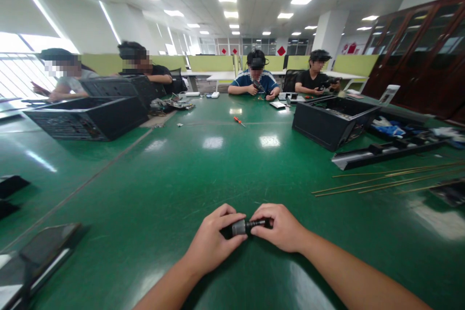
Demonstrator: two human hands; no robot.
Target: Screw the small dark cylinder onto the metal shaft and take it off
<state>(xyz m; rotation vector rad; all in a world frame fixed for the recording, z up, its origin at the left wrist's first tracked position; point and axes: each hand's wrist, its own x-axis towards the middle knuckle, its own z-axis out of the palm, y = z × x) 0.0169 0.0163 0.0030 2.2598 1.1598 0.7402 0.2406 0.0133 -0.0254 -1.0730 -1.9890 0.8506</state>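
Observation:
Both my hands hold one small cylindrical object (244, 226), silver-grey in the middle with black ends, just above the green table (203, 174). My left hand (212, 240) grips its left, thicker end with the fingers curled around it. My right hand (279, 227) pinches the thinner black end on the right. What the object is cannot be made out.
A black computer case (332, 123) stands at the right, another (87, 116) at the left. Long thin brass-coloured rods (385, 181) and a black panel (385, 152) lie on the right. A small orange screwdriver (238, 120) lies mid-table. Several people sit at the far side.

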